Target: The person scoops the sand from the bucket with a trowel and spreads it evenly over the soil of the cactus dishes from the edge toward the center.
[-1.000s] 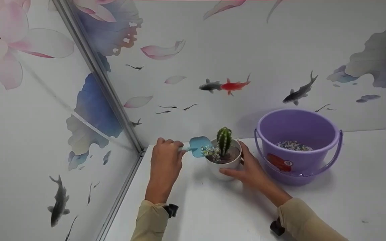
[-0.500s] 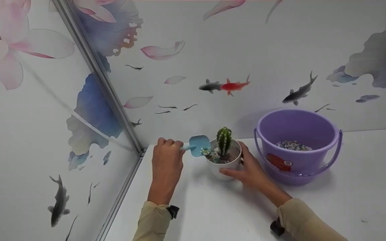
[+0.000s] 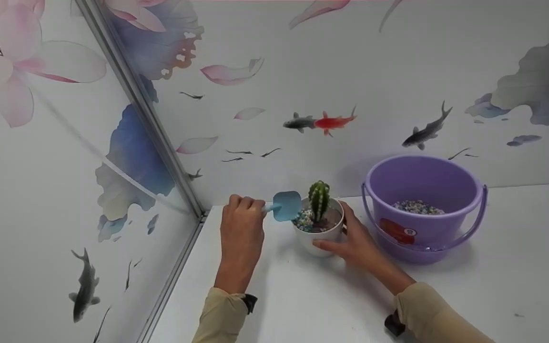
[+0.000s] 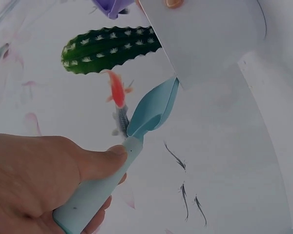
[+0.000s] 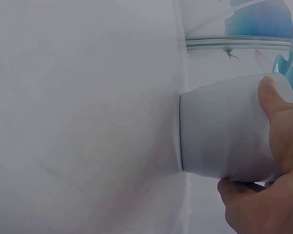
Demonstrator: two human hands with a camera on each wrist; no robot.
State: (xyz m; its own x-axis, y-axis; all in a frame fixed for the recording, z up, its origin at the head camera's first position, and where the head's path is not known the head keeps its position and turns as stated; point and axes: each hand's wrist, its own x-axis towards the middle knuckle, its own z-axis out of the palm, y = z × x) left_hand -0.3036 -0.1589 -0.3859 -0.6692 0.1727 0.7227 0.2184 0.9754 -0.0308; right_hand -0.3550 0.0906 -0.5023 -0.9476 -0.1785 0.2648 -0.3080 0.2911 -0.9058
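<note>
A small blue trowel is gripped by its handle in my left hand. Its blade is tilted at the left rim of a white pot, and in the left wrist view the trowel's tip meets that rim. Out of the pot rises a ribbed green cactus with pale spine tufts. Multicoloured pebbles cover the soil on its left side; brown soil shows on the right. My right hand holds the pot from the right, thumb in front, the other fingers partly hidden behind.
Right of the pot stands a purple bucket with its handle hanging down in front and multicoloured pebbles inside. Everything stands on a white table. Walls printed with fish and petals rise behind and at the left.
My left hand has shifted slightly right, tilting the trowel over the rim. The pebbles on its blade have slid into the pot. My right hand and the pot stay put.
</note>
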